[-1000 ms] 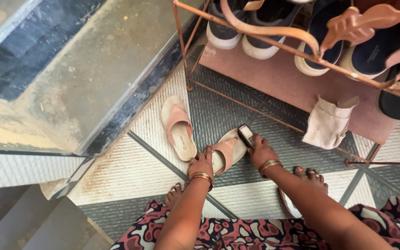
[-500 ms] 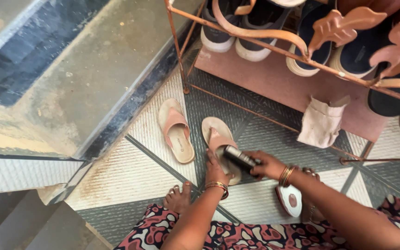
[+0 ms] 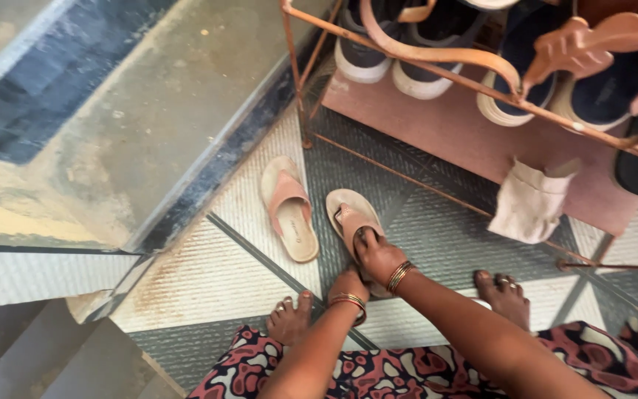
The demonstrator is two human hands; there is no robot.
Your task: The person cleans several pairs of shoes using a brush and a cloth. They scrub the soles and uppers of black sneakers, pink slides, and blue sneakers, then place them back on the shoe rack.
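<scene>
Two pink-strapped beige sandals lie side by side on the patterned tile floor. My right hand [image 3: 373,253], with bangles at the wrist, presses its fingers on the strap and sole of the nearer sandal [image 3: 347,209]. My left hand [image 3: 348,284] sits just behind at that sandal's heel, and the right wrist hides its fingers. The other sandal [image 3: 290,207] lies untouched to the left. My bare left foot [image 3: 289,314] and right foot [image 3: 502,292] stand on the tiles on either side, above a patterned red garment.
A rust-coloured metal shoe rack [image 3: 437,53] holding several dark shoes stands at the top right. A beige cloth pouch [image 3: 530,203] hangs from it. A raised concrete ledge [image 3: 149,111] with a dark border runs along the left, and steps drop away at the lower left.
The nearer sandal was turned to lie parallel to the other. The dark flat object my right hand held no longer shows; that hand now rests on the sandal.
</scene>
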